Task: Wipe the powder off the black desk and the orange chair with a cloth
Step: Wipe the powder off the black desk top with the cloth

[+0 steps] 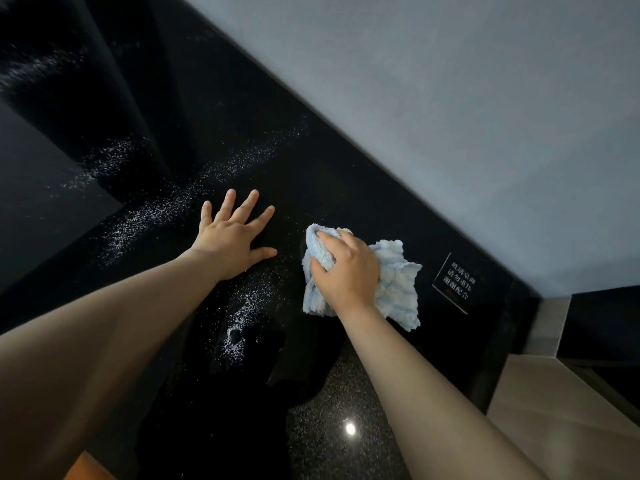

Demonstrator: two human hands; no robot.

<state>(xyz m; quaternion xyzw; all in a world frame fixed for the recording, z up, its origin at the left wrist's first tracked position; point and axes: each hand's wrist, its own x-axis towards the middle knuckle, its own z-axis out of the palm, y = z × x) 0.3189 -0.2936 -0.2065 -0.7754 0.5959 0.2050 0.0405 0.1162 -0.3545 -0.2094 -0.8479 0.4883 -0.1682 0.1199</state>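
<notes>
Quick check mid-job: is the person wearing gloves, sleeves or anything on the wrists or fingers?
No. The left hand and right hand are bare, with no gloves or rings visible. Both forearms are uncovered right to the frame edge: no sleeves, watch or wristband shows in the head view.
</notes>
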